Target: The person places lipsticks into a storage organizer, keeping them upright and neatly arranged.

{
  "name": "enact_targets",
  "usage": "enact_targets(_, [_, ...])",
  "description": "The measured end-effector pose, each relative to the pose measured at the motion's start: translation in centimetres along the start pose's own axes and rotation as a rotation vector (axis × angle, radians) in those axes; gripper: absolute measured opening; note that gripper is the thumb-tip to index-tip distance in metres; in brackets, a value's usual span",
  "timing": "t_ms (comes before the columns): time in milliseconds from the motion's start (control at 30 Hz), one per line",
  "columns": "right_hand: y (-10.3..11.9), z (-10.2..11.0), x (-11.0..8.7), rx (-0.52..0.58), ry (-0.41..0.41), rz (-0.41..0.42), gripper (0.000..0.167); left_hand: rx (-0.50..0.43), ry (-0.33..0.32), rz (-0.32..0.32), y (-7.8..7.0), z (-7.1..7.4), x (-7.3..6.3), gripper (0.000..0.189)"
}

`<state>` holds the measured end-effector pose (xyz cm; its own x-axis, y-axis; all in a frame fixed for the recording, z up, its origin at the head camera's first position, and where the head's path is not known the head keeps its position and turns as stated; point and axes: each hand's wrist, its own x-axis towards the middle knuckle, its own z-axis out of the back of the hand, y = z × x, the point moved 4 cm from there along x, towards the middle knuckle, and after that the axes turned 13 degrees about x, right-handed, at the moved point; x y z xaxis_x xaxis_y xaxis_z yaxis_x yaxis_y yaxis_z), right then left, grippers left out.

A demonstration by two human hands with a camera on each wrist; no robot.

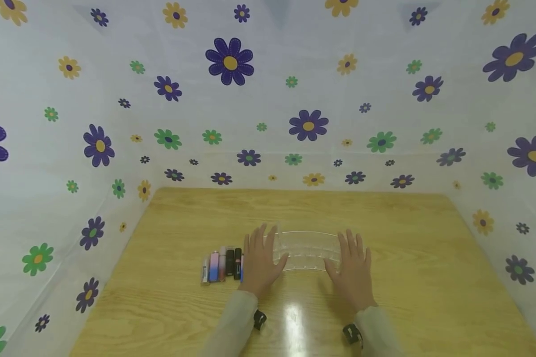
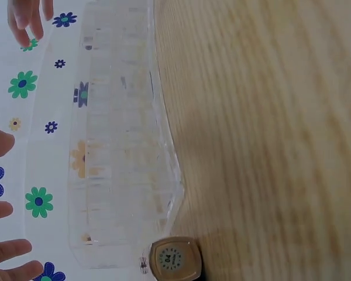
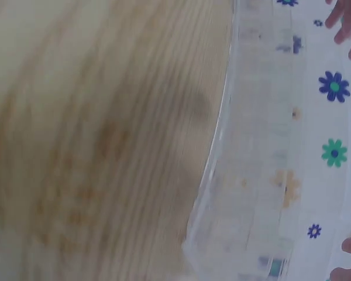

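A clear plastic organizer with a curved front and stepped compartments stands on the table between my two hands. At its left end, my left hand is spread with straight fingers. My right hand lies likewise by the right end, thumb pointing inward. Neither hand grips anything; whether they touch the plastic I cannot tell. Both wrist views show the organizer up close, with fingertips apart from it. Just left of my left hand stands a row of lipsticks, partly hidden by that hand.
The wooden table is enclosed at the back and sides by a white flower-print cloth. A small item with a tan end labelled 04 is near the organizer's left end. Light glares on the table in front.
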<state>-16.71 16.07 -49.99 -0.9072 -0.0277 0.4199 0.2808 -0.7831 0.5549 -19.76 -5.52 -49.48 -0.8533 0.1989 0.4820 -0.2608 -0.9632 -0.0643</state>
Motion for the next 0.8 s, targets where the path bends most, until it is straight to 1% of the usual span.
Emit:
enact_targets(67, [-0.7, 0.5, 0.5, 0.004, -0.041, 0.017, 0.067, -0.005, -0.01, -0.013, 0.3, -0.2, 0.5, 0.068])
enact_targets(167, [-1.9, 1.2, 1.3, -0.02, -0.099, 0.05, 0.061, 0.001, -0.021, -0.026, 0.7, -0.4, 1.1, 0.063])
enact_targets(300, [-3.3, 2.0, 2.3, -0.073, -0.16, 0.101, 0.055, 0.008, -0.012, -0.029, 1.3, -0.5, 1.6, 0.059])
enact_targets(400, [-4.5, 2.4, 3.0, -0.102, -0.181, 0.118, 0.052, 0.013, 0.009, -0.03, 1.6, -0.5, 2.0, 0.057])
enact_targets(467, [-5.4, 2.6, 3.3, -0.118, -0.178, 0.109, 0.05, 0.013, 0.021, -0.032, 1.8, -0.4, 2.1, 0.057])
enact_targets(567, [-6.5, 2.8, 3.7, -0.134, -0.151, 0.078, 0.047, 0.002, 0.035, -0.046, 2.0, -0.4, 2.3, 0.056])
enact_targets(800, [-8.4, 2.8, 3.8, -0.15, -0.068, 0.017, 0.045, 0.014, 0.03, -0.125, 2.2, -1.1, 2.8, 0.055])
